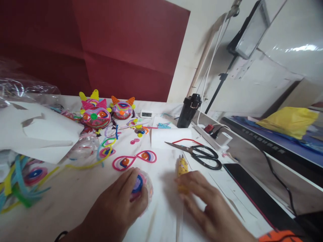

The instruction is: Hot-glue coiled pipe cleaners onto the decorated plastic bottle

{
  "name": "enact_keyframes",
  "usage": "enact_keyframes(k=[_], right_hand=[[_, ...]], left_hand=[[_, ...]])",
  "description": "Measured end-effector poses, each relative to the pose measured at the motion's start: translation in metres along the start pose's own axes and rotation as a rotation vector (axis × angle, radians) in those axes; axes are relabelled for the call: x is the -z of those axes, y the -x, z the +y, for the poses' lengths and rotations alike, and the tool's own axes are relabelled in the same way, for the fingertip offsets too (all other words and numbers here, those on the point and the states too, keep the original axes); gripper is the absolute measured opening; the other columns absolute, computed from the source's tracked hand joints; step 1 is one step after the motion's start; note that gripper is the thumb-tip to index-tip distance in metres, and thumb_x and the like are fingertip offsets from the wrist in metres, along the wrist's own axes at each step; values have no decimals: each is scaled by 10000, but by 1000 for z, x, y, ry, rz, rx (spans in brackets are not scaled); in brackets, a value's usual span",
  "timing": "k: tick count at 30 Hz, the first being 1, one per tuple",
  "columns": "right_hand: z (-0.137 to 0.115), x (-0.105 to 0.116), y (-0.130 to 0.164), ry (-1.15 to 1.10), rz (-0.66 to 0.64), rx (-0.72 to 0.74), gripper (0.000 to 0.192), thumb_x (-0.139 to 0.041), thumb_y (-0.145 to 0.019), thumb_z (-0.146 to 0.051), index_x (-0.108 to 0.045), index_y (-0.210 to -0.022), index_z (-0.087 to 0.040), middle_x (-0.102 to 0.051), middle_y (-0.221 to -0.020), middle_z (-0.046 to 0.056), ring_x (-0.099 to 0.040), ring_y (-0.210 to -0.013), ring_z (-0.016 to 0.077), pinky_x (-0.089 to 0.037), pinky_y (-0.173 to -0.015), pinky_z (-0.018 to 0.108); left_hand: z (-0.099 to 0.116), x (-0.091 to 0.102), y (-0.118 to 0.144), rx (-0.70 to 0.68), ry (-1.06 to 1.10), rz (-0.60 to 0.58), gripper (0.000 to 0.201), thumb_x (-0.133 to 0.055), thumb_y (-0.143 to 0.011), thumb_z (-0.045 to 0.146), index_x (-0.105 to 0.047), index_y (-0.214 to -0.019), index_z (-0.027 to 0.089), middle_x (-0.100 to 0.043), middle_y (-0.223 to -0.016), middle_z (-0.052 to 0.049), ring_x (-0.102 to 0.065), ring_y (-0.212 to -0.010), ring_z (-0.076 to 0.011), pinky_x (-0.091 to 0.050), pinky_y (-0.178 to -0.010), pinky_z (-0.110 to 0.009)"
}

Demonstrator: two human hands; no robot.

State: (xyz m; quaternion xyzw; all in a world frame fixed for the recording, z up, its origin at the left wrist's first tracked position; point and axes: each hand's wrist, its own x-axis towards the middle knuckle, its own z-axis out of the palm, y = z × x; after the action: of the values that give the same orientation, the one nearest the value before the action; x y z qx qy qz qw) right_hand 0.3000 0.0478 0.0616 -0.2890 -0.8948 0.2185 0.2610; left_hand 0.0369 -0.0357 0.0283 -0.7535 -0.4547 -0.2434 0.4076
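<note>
My left hand (118,201) rests on the white table and grips a clear plastic ball (142,186) with a blue, purple and pink coil on it. My right hand (204,205) lies fingers spread over the lower end of a yellow glue gun (182,167), touching it; whether it grips it I cannot tell. Just beyond the ball lies a pair of pink pipe-cleaner eye shapes (135,159). Black-handled scissors (200,154) lie to the right of the glue gun.
Two finished colourful masks (97,114) (122,108) stand at the back. Loose pipe cleaners (20,185) lie at left, a clear dome (82,149) and white paper (37,134) beside them. A black bottle (189,111), power strip (214,136), small clock (146,114) and dark tablet (254,191) sit at right.
</note>
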Motion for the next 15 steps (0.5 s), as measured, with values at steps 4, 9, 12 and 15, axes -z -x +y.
enact_keyframes(k=[4,9,12,15], right_hand=[[-33,-26,-15,-168,-105,-19,370,-538,-962,-117,-635,-1300,-232,-649,-1165,113,-640,-1131,285,-540,-996,489],[-43,-40,-33,-290,-160,-58,357,-510,-906,-75,-673,-1221,-118,-608,-1067,156,-607,-1036,326,-524,-899,556],[-42,-41,-35,-354,-155,-72,359,-511,-903,-84,-670,-1222,-124,-592,-1063,148,-597,-1039,327,-513,-892,556],[-41,-43,-35,-400,-127,-51,350,-486,-925,-102,-665,-1223,-131,-597,-1048,143,-601,-1020,321,-515,-868,543]], left_hand=[[0,0,-2,2,36,0,235,-400,-1047,93,-625,-1075,154,-671,-1148,-225,-719,-1002,-326,-688,-687,-393],[-1,0,-3,-10,38,-9,234,-400,-1049,105,-629,-1069,147,-679,-1137,-235,-732,-1006,-334,-701,-691,-411],[-2,-1,-3,-18,23,0,228,-406,-1043,99,-627,-1052,153,-697,-1114,-226,-736,-1004,-325,-701,-702,-401],[-1,-2,-3,25,54,20,227,-427,-1036,89,-640,-1039,170,-723,-1089,-194,-744,-985,-316,-701,-695,-395]])
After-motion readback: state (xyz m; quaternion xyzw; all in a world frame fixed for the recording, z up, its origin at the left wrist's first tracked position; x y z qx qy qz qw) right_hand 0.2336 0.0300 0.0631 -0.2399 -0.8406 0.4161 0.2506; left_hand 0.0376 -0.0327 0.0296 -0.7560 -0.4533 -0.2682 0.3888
